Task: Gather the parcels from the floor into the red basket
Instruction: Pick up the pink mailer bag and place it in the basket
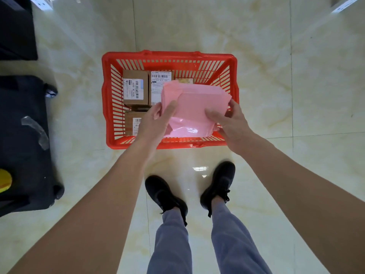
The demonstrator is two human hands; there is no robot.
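Glossy cream marble floor (pixel 256 36) fills the head view, with the red basket (pixel 169 144) standing just ahead of the person's black shoes (pixel 165 192).

Both hands hold a pink plastic mailer (pixel 194 107) over the right half of the basket, above its rim. The left hand (pixel 156 123) pinches the near-left edge, thumb on top; the right hand (pixel 230 120) grips the right side, fingers curled round the edge.

The mailer looks light and soft: its film is creased and glossy, likely slippery, and it sags at the near end. Taking it by two opposite edges, as now, seems the safe hold; one corner alone would let it droop.

Inside the basket lie cardboard boxes: a labelled box (pixel 135 88) at the far left, a box with a white label (pixel 158 86) beside it, and another box (pixel 133 123) nearer, partly hidden by the left hand. These fill the left side, so the open room is probably to the right.

A black wheeled case (pixel 25 135) stands well to the left, out of the way. No other parcels show on the floor.
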